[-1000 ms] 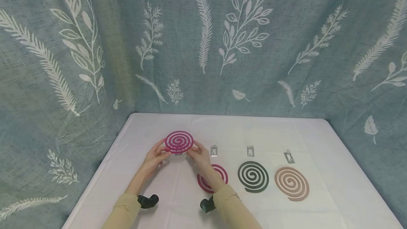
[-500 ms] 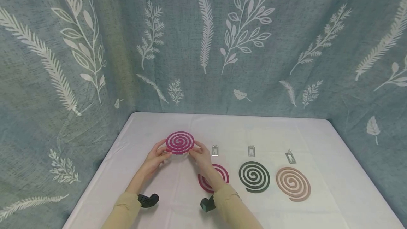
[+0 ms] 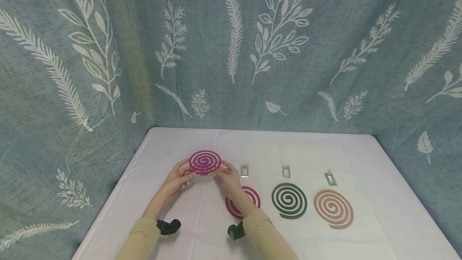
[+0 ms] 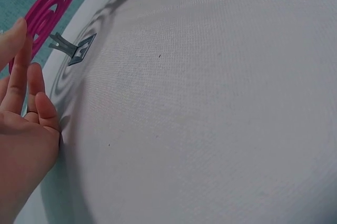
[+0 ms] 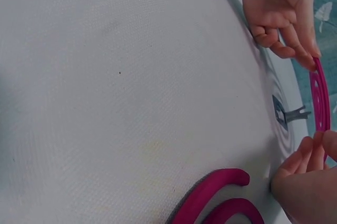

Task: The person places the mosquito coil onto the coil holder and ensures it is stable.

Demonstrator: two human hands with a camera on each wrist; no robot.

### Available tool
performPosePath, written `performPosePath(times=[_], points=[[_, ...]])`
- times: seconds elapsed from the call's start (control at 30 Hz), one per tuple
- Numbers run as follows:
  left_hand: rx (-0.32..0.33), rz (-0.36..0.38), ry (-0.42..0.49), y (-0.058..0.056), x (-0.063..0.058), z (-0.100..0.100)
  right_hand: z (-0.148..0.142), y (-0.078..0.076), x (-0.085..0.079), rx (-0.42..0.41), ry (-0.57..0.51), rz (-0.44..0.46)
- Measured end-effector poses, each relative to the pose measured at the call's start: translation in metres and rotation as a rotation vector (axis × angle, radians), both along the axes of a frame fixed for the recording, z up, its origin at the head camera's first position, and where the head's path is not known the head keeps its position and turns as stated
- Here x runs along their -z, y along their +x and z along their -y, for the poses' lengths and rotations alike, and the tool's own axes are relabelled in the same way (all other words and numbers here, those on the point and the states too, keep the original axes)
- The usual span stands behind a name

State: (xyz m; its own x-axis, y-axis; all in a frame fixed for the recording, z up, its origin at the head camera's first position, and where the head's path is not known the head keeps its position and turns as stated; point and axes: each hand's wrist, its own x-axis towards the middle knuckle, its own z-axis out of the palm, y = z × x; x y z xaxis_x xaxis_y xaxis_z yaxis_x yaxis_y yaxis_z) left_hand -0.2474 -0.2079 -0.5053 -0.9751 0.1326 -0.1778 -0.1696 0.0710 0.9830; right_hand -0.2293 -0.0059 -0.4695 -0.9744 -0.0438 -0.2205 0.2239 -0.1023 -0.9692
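Note:
Both hands hold a pink spiral mosquito coil (image 3: 205,162) by its opposite edges, raised above the table. My left hand (image 3: 175,180) pinches the left edge between thumb and fingers. The right hand (image 3: 228,176) pinches the right edge. Under the coil, a small metal coil stand (image 4: 79,49) lies on the cloth with its forked prong pointing up, a gap showing between prong and coil. In the head view the coil covers most of that stand. A second pink coil (image 3: 252,194) lies flat, partly hidden beneath the right forearm.
On the white-covered table (image 3: 202,228), a dark green coil (image 3: 288,200) and a tan coil (image 3: 333,208) lie to the right. Behind the coils stand three more metal stands, in a row: one left (image 3: 244,170), one middle (image 3: 286,171), one right (image 3: 330,178). A patterned curtain (image 3: 202,51) encloses the table.
The held pink coil has come down slightly and now hides more of the stand beneath it in the head view. Both hands keep their pinch; the other coils and stands stay put.

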Motion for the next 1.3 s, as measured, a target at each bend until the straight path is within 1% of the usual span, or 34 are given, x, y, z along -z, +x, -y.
performPosePath(times=[0.07,0.13,0.37,0.6,0.67,0.73,0.9,1.17,1.3], points=[[0.000,0.005,0.001,0.000,-0.001,0.000,0.000,0.002,-0.003,-0.003,-0.006,-0.003],[0.002,0.010,0.007,0.000,-0.001,0.001,0.000,0.000,0.000,-0.003,-0.014,-0.005],[0.012,0.011,0.025,0.001,0.002,0.003,0.002,-0.017,0.032,0.005,-0.024,0.005],[0.020,0.008,0.045,0.001,0.005,0.003,0.003,-0.016,0.031,0.015,-0.010,0.016],[0.027,0.006,0.051,0.000,0.006,0.002,0.005,-0.020,0.037,0.024,-0.013,0.015],[0.032,0.002,0.047,0.000,0.007,0.002,0.005,-0.020,0.037,0.026,-0.017,0.016],[0.030,0.002,0.034,0.000,0.006,0.002,0.005,-0.021,0.037,0.034,-0.003,0.010],[0.017,0.007,0.052,-0.002,0.007,0.002,0.006,-0.024,0.041,0.038,0.021,0.011],[0.019,-0.002,0.046,-0.002,0.008,0.002,0.007,-0.024,0.041,0.036,0.022,0.016]])
